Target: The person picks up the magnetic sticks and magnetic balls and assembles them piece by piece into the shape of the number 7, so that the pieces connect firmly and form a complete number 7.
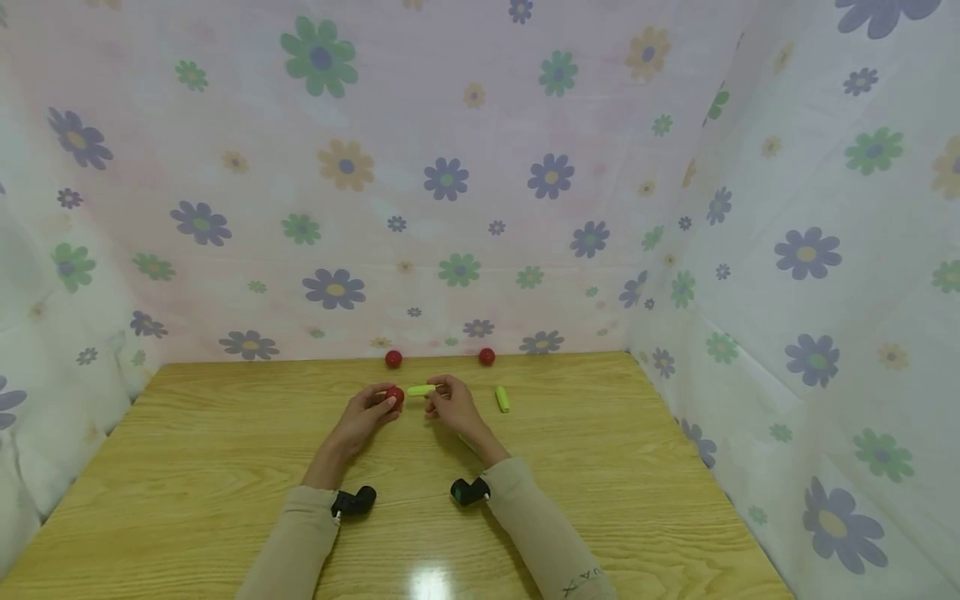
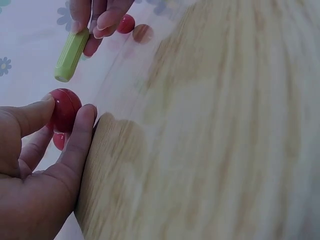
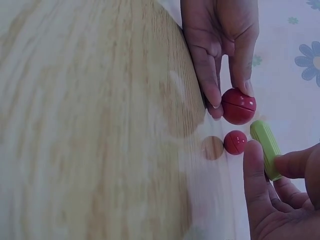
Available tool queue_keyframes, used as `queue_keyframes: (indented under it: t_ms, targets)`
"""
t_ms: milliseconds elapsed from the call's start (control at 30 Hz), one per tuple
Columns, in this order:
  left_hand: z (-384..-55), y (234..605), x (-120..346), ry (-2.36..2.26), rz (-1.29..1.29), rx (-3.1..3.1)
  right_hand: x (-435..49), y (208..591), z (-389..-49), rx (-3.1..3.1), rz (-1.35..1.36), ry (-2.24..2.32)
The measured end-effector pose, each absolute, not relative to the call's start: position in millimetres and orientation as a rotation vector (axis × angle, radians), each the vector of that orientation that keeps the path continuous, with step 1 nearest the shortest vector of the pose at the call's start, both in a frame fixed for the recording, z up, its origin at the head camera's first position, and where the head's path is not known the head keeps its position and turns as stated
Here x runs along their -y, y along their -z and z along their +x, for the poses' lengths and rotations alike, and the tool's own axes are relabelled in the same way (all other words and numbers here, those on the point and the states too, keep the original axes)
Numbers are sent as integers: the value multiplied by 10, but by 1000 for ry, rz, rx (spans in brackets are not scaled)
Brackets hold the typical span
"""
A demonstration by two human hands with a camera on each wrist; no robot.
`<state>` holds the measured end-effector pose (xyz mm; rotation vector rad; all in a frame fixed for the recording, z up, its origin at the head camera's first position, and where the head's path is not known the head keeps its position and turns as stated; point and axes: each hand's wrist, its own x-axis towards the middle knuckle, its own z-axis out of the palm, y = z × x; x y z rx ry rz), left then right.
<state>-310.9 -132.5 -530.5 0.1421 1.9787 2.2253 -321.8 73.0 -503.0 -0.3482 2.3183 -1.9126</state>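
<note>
In the head view my left hand [image 1: 358, 425] pinches a shiny red ball [image 1: 395, 397] between thumb and fingers, just above the table. A thin seam runs round this ball [image 2: 67, 107] in the left wrist view. My right hand [image 1: 456, 410] grips one end of a short yellow-green ridged stick [image 1: 421, 390], its free end pointing at the ball. The right wrist view shows a small gap between the stick [image 3: 265, 145] and the ball [image 3: 239, 106].
A second yellow-green stick [image 1: 502, 399] lies on the wooden table [image 1: 600, 467] right of my right hand. Two more red balls, one left [image 1: 393, 359] and one right [image 1: 487, 357], sit at the back edge. A flowered cloth [image 1: 510, 275] hangs behind and at both sides.
</note>
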Motion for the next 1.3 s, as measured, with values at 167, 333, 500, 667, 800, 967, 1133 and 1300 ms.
queue_keyframes:
  t_ms: [167,333,500,667,800,967,1133,1300]
  targets:
    - [-3113,5312,1313,-2224,100,-1983,-717,5043,-3210,-2351,-336,1867]
    - [-3111,5315,1312,-2221,80,-1998,-716,5040,-3194,-2337,-336,1862]
    - [-3100,5300,1309,-2215,106,-2001,-714,5011,-3177,-2328,-390,1869]
    - [-3087,5274,1286,-2217,94,-2020,-706,5009,-3179,-2340,-371,1862]
    - [-3085,5273,1279,-2221,78,-2030,-713,5057,-3202,-2354,-346,1858]
    - [-3085,5281,1267,-2231,46,-2018,-743,5073,-3205,-2350,-349,1866]
    - [-3082,5284,1256,-2232,45,-2016,-788,5074,-3178,-2372,-345,1859]
    - [-3065,5278,1249,-2222,44,-2031,-825,5063,-3153,-2375,-386,1846]
